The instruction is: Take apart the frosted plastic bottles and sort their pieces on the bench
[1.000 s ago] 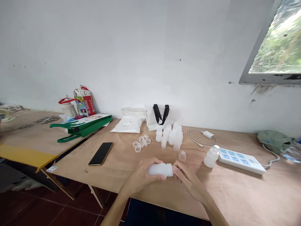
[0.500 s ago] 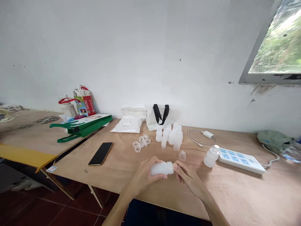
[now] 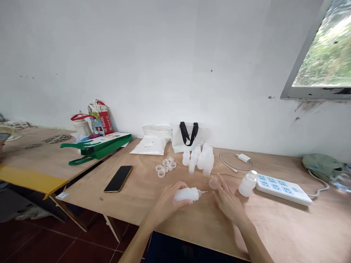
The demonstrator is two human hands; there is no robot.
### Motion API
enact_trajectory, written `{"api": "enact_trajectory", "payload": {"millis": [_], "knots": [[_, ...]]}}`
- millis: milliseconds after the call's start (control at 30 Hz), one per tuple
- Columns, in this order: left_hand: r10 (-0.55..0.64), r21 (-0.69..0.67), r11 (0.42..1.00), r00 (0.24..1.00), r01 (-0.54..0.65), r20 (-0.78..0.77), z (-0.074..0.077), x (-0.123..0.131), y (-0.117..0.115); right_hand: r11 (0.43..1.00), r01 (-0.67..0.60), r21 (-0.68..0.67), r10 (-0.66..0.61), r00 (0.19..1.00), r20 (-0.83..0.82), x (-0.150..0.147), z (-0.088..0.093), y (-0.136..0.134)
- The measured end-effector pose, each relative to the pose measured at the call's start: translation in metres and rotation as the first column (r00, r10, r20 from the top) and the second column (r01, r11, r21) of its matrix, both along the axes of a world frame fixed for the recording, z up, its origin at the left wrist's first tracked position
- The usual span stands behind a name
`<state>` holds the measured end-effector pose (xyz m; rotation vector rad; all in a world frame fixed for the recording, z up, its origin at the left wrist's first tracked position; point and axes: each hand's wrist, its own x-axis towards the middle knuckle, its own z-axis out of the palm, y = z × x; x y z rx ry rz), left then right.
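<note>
My left hand [image 3: 170, 202] is shut around a white plastic squeeze bottle [image 3: 186, 195], which lies sideways with its pointed nozzle toward the right. My right hand [image 3: 228, 201] is apart from the bottle, fingers spread, and holds nothing. Its fingertips are close to a small translucent conical cap [image 3: 214, 182] on the plywood table [image 3: 274, 226]. Beyond that fingertip reach, a translucent bottle [image 3: 247, 184] stands with its open neck tilted up. Several similar bottles [image 3: 201, 160] are grouped farther back.
Behind my hands are small translucent rings [image 3: 163, 168], a white bag with black handles [image 3: 186, 137] and a white packet [image 3: 148, 146]. A black phone [image 3: 118, 179] lies to the left. A white power strip [image 3: 283, 189] sits to the right, and a green bag [image 3: 95, 148] lies on the left.
My right hand has let go of the bottle's neck and moved right, toward the small cap. The pointed nozzle now shows. My left hand keeps its hold on the bottle.
</note>
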<state>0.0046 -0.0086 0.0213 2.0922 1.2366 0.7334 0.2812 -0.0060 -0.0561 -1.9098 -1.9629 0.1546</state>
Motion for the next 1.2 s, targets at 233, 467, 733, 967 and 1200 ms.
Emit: {"api": "enact_trajectory", "payload": {"millis": [233,467,733,967,1200], "knots": [[-0.013,-0.013,1.0,0.999,0.013,0.037,-0.001,-0.003,0.005,1.0,-0.008,0.023,0.007,0.999,0.038,0.0,0.003,0.001],[-0.02,-0.057,0.998,0.994,0.026,0.108,0.005,-0.006,0.005,0.996,-0.072,0.054,0.087,0.931,-0.355,0.0,0.013,0.002],[0.024,-0.032,0.999,0.973,-0.017,0.229,0.009,-0.014,0.009,0.98,-0.129,0.155,0.199,0.505,-0.84,0.007,0.055,-0.017],[-0.054,0.03,0.998,0.985,0.05,0.166,0.009,-0.002,-0.005,0.92,-0.386,0.065,0.253,0.459,-0.852,-0.038,0.047,-0.023],[0.005,0.069,0.997,0.989,-0.015,0.145,0.014,-0.006,-0.01,0.924,-0.377,0.067,0.253,0.468,-0.847,-0.042,0.047,-0.023]]}}
